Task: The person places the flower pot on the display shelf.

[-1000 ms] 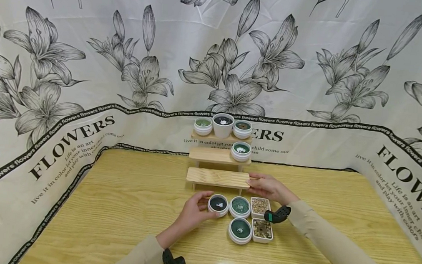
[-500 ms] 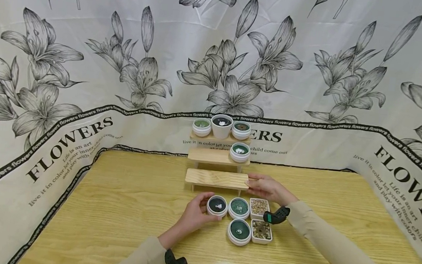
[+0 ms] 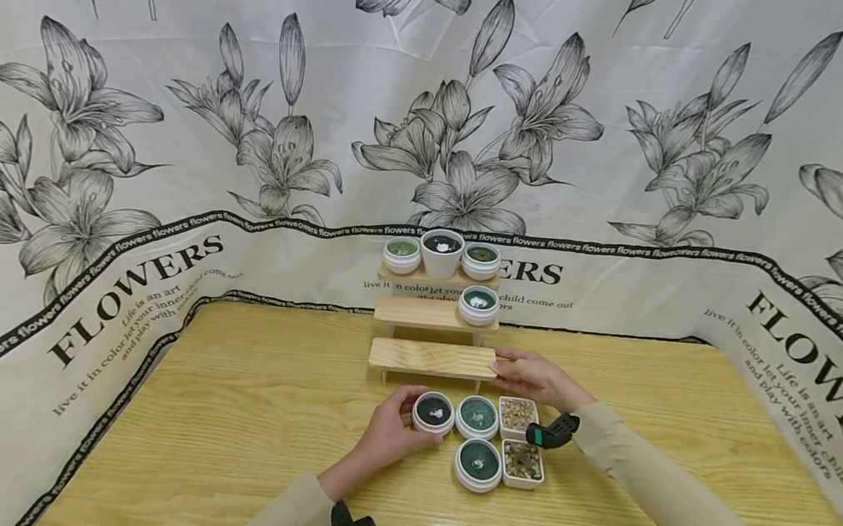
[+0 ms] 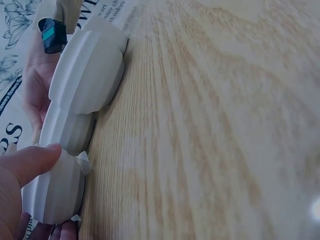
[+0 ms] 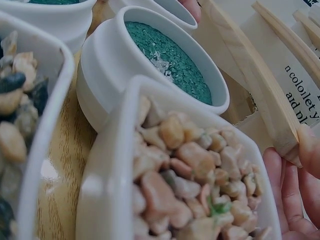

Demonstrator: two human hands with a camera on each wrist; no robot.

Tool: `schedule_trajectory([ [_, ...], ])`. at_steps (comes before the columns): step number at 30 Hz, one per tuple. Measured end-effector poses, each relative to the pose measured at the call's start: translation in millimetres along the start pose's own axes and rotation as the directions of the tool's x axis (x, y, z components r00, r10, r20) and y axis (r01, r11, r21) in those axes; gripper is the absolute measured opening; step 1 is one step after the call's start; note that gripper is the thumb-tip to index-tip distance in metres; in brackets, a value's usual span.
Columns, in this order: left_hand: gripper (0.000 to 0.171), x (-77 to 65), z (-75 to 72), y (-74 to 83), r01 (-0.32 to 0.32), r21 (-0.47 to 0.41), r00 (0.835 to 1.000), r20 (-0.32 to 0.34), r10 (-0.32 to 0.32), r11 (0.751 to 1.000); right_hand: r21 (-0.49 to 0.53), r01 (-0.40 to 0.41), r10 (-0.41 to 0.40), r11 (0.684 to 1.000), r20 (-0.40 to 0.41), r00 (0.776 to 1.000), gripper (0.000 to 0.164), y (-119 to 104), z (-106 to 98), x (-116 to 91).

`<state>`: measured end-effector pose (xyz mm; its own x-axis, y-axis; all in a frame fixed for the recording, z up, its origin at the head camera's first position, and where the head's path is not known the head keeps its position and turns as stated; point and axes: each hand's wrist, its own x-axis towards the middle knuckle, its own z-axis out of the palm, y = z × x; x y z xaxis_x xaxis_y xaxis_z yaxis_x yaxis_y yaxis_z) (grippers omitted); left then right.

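My left hand [image 3: 388,427] grips a round white pot [image 3: 433,413] with a dark filling, thumb on the near side and fingers round the far side. In the left wrist view that pot [image 4: 55,192] stands at the wooden tabletop, in line with other white pots. My right hand [image 3: 534,376] pinches the right end of the lowest wooden shelf [image 3: 428,357]; the right wrist view shows thumb and fingers at the shelf's end [image 5: 285,135]. Right of the held pot stand two round pots with green fillings [image 3: 478,417] [image 3: 478,464].
Two square white pots of pebbles [image 3: 518,418] [image 3: 523,462] stand below my right wrist. The middle shelf [image 3: 417,311] bears one green-filled pot [image 3: 479,303]. Three pots, the tall one [image 3: 440,258] central, line the top shelf. A flower-print cloth [image 3: 279,259] hangs behind the table [image 3: 243,414].
The whole scene sits slightly lower in the head view. Both hands keep their hold on the pot and the shelf, with barely any movement.
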<state>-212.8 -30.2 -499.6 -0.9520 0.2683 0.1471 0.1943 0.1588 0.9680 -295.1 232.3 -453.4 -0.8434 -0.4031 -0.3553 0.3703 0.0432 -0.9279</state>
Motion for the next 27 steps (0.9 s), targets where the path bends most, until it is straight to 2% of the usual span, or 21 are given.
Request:
schedule_trajectory([
  [11,0.068,-2.8,2.7,4.1,0.015,-0.065,0.999,-0.032,-0.017,0.998,0.003,0.000,0.000,1.000,0.001,1.000,0.065,-0.7,0.6,-0.5],
  [20,0.067,-2.4,-0.1,3.8,0.024,-0.057,0.998,-0.054,-0.027,0.998,0.004,-0.008,0.008,1.000,-0.009,1.000,0.066,-0.9,2.4,0.3],
  [27,0.067,0.0,-7.6,12.0,0.064,-0.039,0.994,-0.089,-0.067,0.997,0.019,-0.018,0.019,1.000,-0.024,1.000,0.066,-0.8,2.5,2.5],
])
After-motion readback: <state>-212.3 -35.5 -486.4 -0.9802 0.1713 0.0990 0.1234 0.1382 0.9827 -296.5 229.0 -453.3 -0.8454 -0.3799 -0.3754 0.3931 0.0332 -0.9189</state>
